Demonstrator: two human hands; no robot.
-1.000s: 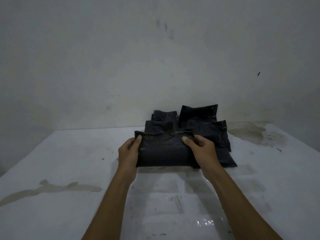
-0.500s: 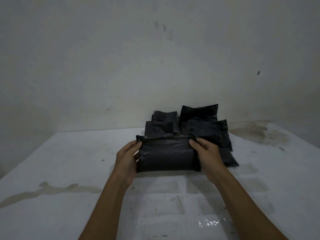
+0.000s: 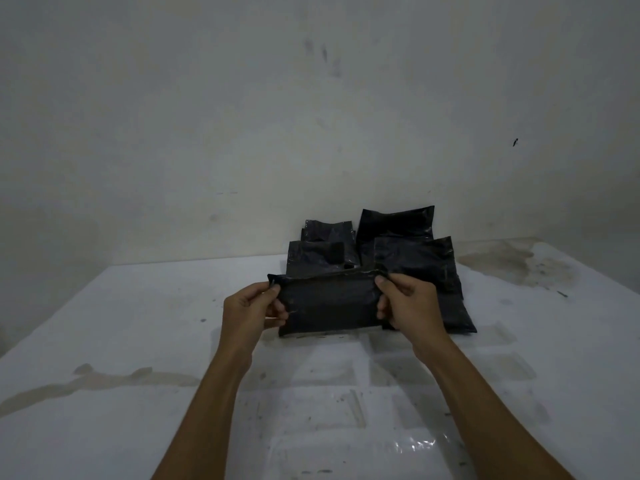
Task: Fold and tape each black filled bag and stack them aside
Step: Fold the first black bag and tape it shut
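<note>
A black filled bag (image 3: 329, 303) lies across the white table (image 3: 138, 323) in front of me, its top edge folded over. My left hand (image 3: 251, 310) pinches the bag's left end, thumb on the folded top corner. My right hand (image 3: 407, 306) grips the right end, thumb on top and fingers curled round the side. Behind it, several more black filled bags (image 3: 412, 258) lean in a pile against the wall. No tape is visible.
The table is stained, with a brown patch (image 3: 502, 261) at the back right and a long smear (image 3: 97, 382) at the left. A plain wall (image 3: 242, 116) stands close behind the pile. Glossy marks (image 3: 408, 445) show on the near surface.
The bag's top flap has been folded down toward me, making the bag shorter. Both hands shifted from lying over the top edge to gripping the bag's ends.
</note>
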